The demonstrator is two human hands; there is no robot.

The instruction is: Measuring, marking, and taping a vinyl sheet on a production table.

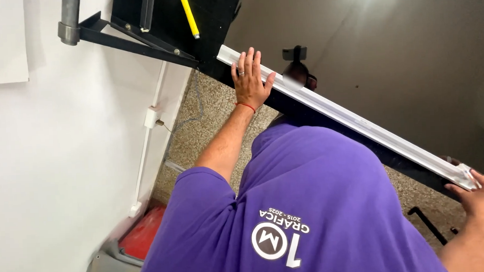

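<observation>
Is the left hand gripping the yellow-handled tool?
No, the left hand lies flat on the long white rail, while the yellow-handled tool sits apart above it, untouched.

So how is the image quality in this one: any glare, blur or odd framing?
Head view: bright glare at the top edge on the dark sheet; the frame is strongly tilted; left hand and white rail are sharp, right hand cut by the edge; purple shirt fills the foreground.

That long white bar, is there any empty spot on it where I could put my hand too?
Yes. The long white bar is bare along its middle, between the left hand lying flat near the upper end and the right hand at the lower end. Both ends are taken; a dark knob crowds the upper part.
</observation>
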